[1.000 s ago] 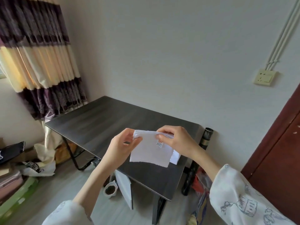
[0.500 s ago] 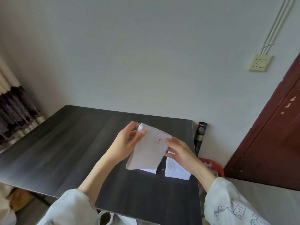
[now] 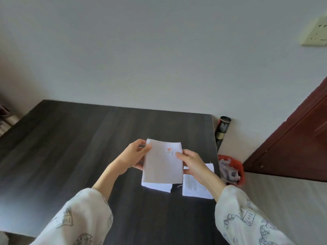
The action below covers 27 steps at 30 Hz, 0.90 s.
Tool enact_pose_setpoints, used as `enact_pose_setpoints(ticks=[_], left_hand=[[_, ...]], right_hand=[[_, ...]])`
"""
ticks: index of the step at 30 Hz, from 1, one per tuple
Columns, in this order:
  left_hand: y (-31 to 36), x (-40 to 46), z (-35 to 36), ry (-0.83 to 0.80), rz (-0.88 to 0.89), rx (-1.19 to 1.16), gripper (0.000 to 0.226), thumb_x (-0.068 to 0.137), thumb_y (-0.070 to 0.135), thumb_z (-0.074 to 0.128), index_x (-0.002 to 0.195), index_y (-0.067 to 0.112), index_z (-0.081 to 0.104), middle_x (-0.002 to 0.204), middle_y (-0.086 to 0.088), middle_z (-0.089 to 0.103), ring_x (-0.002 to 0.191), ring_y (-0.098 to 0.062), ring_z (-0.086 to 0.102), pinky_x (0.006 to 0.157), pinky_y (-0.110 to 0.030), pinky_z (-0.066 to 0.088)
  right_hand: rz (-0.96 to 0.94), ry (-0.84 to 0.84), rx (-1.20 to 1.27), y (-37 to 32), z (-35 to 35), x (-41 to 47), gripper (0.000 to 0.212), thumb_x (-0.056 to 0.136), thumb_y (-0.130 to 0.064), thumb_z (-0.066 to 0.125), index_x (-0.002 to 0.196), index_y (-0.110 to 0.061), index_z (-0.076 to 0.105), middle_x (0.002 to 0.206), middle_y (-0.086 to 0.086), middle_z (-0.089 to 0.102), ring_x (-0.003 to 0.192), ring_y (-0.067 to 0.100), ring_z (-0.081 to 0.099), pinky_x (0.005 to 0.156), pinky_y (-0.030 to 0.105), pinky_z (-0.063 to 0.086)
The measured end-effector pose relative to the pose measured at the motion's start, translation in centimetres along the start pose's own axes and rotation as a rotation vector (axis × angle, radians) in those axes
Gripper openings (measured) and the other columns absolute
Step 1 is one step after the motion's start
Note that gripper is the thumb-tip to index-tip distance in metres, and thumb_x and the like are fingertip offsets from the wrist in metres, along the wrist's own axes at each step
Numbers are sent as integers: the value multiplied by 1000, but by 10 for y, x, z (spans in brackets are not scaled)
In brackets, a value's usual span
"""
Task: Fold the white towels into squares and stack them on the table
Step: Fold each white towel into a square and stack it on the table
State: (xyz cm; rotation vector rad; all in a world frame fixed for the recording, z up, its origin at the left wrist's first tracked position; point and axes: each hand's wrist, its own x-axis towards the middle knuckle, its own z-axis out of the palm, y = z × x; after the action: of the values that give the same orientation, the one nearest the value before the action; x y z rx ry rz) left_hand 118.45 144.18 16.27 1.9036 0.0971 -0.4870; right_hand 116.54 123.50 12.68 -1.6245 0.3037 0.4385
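Left hand point(image 3: 131, 156) and right hand point(image 3: 192, 163) each pinched a side edge of the folded white towel point(image 3: 161, 167) | held above dark table point(image 3: 79, 147), over folded towels point(image 3: 196, 186) near its right edge | risk: loose pinch could let folds spring open.

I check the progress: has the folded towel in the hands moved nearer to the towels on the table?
Yes. The held towel now hangs just above the left towel on the table.
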Motion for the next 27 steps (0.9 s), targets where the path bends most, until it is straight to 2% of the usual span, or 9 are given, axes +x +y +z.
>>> enact_pose_setpoints(ticks=[4, 9, 15, 19, 21, 24, 27], left_hand=[[-28, 36, -1, -39, -106, -32, 20, 94, 17, 51, 111, 9, 57, 96, -9, 70, 81, -22, 70, 73, -44, 58], [-58, 76, 2, -45, -174, -45, 17, 93, 14, 52, 108, 7, 58, 95, -13, 68, 79, -25, 68, 70, -43, 59], [-79, 118, 7, -33, -191, 30, 16, 93, 19, 52, 106, 14, 60, 95, -12, 67, 81, -28, 68, 70, -44, 59], [-92, 124, 10, -59, -205, 111, 14, 94, 20, 48, 105, 18, 57, 91, -9, 66, 79, -30, 68, 64, -39, 59], [-99, 125, 11, -78, -209, 153, 14, 95, 21, 47, 105, 18, 56, 92, -11, 66, 80, -32, 67, 61, -37, 59], [-108, 126, 15, -86, -207, 182, 16, 95, 22, 48, 108, 17, 55, 90, -9, 65, 75, -27, 67, 60, -36, 59], [-113, 130, 18, -83, -200, 196, 18, 95, 22, 48, 111, 17, 54, 86, -7, 63, 70, -22, 65, 62, -36, 59]], right_hand=[[100, 33, -68, 13, 7, 28, 19, 97, -29, 43, 104, -16, 56, 98, -1, 63, 86, 12, 63, 59, 22, 50], [219, 76, -102, 29, 14, 63, 21, 98, -24, 37, 106, -13, 54, 106, 8, 62, 92, 19, 63, 62, 26, 54], [274, 141, -150, 45, 20, 92, 18, 98, -20, 34, 98, -12, 50, 98, 10, 59, 83, 22, 60, 60, 28, 55], [302, 164, -195, 55, 25, 99, 18, 99, -21, 32, 102, -12, 48, 102, 7, 57, 91, 22, 59, 57, 25, 52], [316, 167, -223, 62, 28, 102, 19, 100, -22, 32, 106, -14, 48, 107, 7, 56, 96, 23, 59, 62, 27, 54], [328, 173, -279, 70, 32, 105, 25, 100, -24, 32, 116, -12, 48, 115, 9, 55, 104, 25, 57, 80, 38, 56], [329, 189, -338, 72, 34, 109, 28, 100, -25, 32, 119, -11, 48, 118, 9, 54, 106, 24, 56, 86, 39, 54]])
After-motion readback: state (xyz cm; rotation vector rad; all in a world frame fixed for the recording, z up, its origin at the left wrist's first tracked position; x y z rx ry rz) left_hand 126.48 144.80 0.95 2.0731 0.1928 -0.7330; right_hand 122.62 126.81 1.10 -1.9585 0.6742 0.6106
